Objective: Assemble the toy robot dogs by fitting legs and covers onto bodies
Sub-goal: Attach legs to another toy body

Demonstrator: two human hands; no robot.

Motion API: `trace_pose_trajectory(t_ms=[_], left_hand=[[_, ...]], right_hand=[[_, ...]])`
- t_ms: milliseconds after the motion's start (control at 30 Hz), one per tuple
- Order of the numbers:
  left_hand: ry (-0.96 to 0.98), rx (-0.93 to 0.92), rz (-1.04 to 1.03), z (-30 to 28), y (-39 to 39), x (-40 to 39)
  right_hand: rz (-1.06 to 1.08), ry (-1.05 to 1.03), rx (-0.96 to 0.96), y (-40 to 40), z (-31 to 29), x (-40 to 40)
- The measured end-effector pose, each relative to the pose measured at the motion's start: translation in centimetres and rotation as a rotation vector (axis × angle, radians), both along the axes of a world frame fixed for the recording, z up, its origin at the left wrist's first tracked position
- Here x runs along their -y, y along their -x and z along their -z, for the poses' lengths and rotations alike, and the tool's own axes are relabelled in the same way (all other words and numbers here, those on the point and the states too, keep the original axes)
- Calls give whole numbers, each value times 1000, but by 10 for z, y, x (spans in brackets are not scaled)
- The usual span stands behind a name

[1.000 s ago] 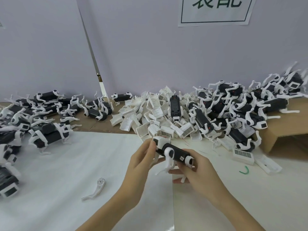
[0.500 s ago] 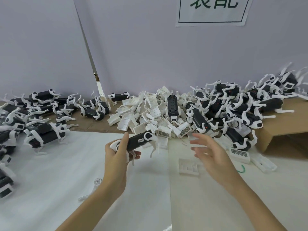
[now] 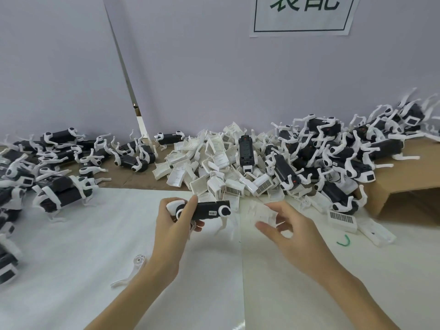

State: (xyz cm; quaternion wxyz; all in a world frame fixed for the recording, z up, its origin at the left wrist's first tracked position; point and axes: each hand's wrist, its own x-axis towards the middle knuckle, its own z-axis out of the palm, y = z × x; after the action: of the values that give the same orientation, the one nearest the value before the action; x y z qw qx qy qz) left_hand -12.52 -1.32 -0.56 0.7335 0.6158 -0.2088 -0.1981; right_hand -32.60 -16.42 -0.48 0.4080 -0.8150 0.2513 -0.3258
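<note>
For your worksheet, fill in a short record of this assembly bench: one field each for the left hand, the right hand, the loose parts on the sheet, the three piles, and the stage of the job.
left hand: left hand grips a black toy dog body with white legs fitted
right hand: right hand holds a white cover, blurred
loose parts: single white leg and green wire tie on the white sheet
piles: dogs at left; white covers in the middle; dogs at right
stage: cover not yet on the body
</note>
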Motion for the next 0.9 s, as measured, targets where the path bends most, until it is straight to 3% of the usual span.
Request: trace_pose_trajectory(t_ms=[133,233,333,500,733,900], left_hand=[[0,118,39,0,6,-1],[-21,209,95,1,14,-2],[-53,346,141,5,21,-2],[-7,473,173,8,26,-3],[32,506,216,11,22,-4],[48,597,315,13,25,-7]], right_hand=[[-171,-581,186,-6,-1,-6],[-138,-714,192,-9,-1,-10],[-92,-643,138,-10,3,-11],[-265,-664,200,-6,-3,-11],[-143,-227,128,-8,-8,-21],[-185,-7,63,-14,-1,-42]])
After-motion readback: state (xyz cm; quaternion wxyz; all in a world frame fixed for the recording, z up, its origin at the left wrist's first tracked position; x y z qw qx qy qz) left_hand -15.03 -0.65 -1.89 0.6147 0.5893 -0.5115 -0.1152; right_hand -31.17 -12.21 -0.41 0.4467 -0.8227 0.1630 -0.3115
